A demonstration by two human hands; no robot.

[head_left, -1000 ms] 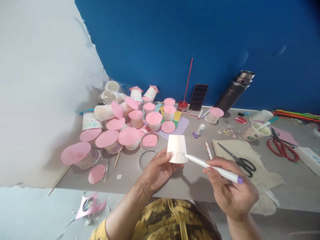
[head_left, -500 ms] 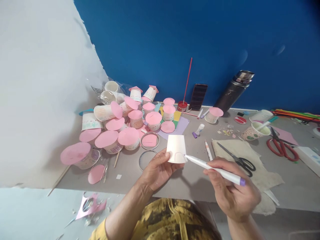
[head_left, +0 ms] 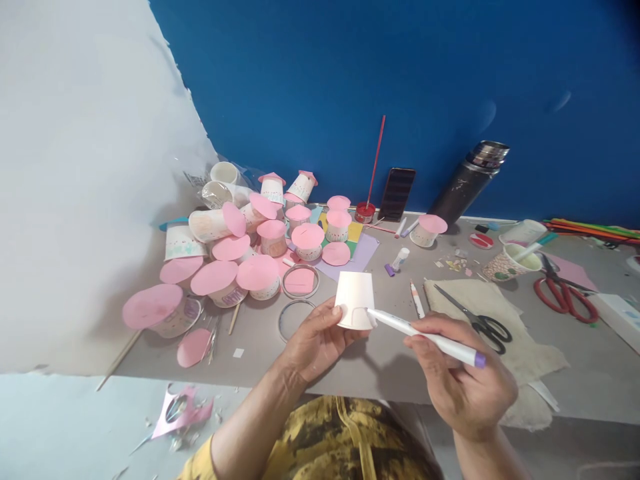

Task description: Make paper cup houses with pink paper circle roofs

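Observation:
A white paper cup (head_left: 354,293), turned bottom up, is held above the table by my left hand (head_left: 320,337), whose fingers are closed around its lower left side. A faint arched line is drawn near the cup's rim. My right hand (head_left: 463,377) grips a white felt-tip pen (head_left: 425,335) with a purple end like a writing grip. The pen's tip meets the cup at the right side of the arch. Left of the cup are two round rings (head_left: 300,281) on the table and several cups with pink paper discs (head_left: 257,273) on top.
Black-handled scissors (head_left: 483,323) lie on a beige cloth (head_left: 530,353) to the right. Beyond are red-handled scissors (head_left: 565,297), a patterned cup (head_left: 505,263), a glue stick (head_left: 399,259), a phone (head_left: 397,193) and a dark flask (head_left: 465,183) against the blue wall. Pink paper scraps (head_left: 187,413) lie below left.
The pen tip has shifted slightly left along the top of the arch, and my right hand moved left with it. The cup has moved slightly right and tilted a little in my left hand.

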